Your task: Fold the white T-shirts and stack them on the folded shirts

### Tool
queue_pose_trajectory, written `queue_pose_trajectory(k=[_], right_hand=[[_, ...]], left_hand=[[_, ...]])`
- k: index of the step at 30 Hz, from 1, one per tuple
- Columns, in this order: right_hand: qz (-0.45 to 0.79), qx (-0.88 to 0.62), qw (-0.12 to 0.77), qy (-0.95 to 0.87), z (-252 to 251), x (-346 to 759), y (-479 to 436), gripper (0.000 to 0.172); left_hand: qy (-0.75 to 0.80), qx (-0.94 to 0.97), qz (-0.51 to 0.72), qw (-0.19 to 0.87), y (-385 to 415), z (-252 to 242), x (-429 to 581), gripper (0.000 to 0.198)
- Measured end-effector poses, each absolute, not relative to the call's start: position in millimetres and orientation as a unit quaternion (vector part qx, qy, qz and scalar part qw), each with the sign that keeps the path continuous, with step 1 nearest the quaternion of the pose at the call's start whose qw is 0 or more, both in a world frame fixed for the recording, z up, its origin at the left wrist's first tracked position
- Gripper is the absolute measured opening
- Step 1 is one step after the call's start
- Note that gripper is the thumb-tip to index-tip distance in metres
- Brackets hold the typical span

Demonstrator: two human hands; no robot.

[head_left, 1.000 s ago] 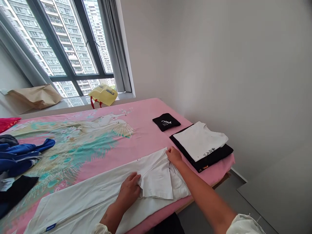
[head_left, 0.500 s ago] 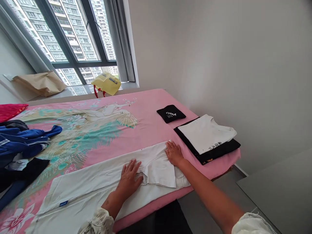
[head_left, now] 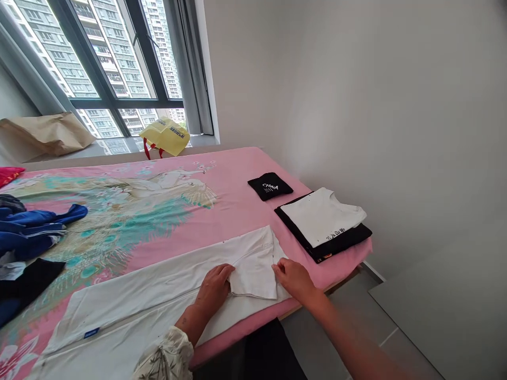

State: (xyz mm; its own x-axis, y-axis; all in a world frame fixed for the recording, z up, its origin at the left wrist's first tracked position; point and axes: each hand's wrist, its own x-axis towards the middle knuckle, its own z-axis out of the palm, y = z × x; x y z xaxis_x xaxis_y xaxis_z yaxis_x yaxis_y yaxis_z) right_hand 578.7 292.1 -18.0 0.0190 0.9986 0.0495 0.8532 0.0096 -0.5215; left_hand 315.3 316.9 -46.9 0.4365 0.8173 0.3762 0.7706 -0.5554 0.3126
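A white shirt [head_left: 158,285] lies lengthwise along the near edge of the bed, its side turned inward and a short sleeve laid back on top. My left hand [head_left: 216,286] pinches the inner side of that sleeve, fingers curled. At the sleeve's right edge, my right hand [head_left: 293,277] has thumb and fingertips closed on the white cloth. A small blue tag [head_left: 91,333] shows on the shirt's lower left part.
A folded white T-shirt [head_left: 322,216] rests on folded black clothes [head_left: 344,241] at the bed's right corner. Behind them lies a black folded bundle [head_left: 270,186] with white lettering. Blue clothes [head_left: 35,227] are heaped at left. A yellow bag [head_left: 166,136] stands on the window sill.
My right hand has drawn back from lying flat near the top fold and now pinches the sleeve's edge. My left hand has shifted right and its fingers have closed on cloth.
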Motion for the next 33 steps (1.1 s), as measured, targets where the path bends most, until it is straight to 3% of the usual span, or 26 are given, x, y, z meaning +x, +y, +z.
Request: queue_pose_trajectory(k=[3,8,11,14,17,25,30,33], right_hand=[[0.217,-0.712,0.147,-0.651,-22.6,580.0,280.4,0.035],[0.217,-0.726,0.120,-0.642,-19.7,581.7,282.0,0.024],[0.176,-0.719,0.160,-0.653,-11.0,584.5,290.5,0.024],[0.159,-0.679,0.245,-0.673,-5.3,576.9,307.8,0.026],[0.159,-0.649,0.265,-0.695,-8.3,555.9,330.1,0.035],[0.163,-0.634,0.058,-0.754,-44.8,542.7,371.7,0.067],[0.161,-0.632,0.014,-0.757,-52.5,559.2,382.1,0.075],[0.159,-0.640,0.017,-0.752,-50.6,555.8,378.6,0.072]], left_hand=[[0.429,0.868,0.249,0.005,323.4,-45.4,313.7,0.038],[0.384,0.905,0.184,0.006,322.0,-32.2,308.1,0.043],[0.395,0.902,0.163,0.058,319.3,-30.2,304.1,0.053],[0.473,0.854,0.205,0.077,323.7,-34.8,300.4,0.050],[0.549,0.808,0.200,0.074,332.8,-40.8,292.9,0.046],[0.676,0.732,0.029,0.080,340.8,-54.2,206.4,0.052],[0.713,0.697,-0.018,0.079,340.0,-56.3,158.3,0.067],[0.729,0.679,-0.012,0.084,335.3,-49.8,165.9,0.064]])
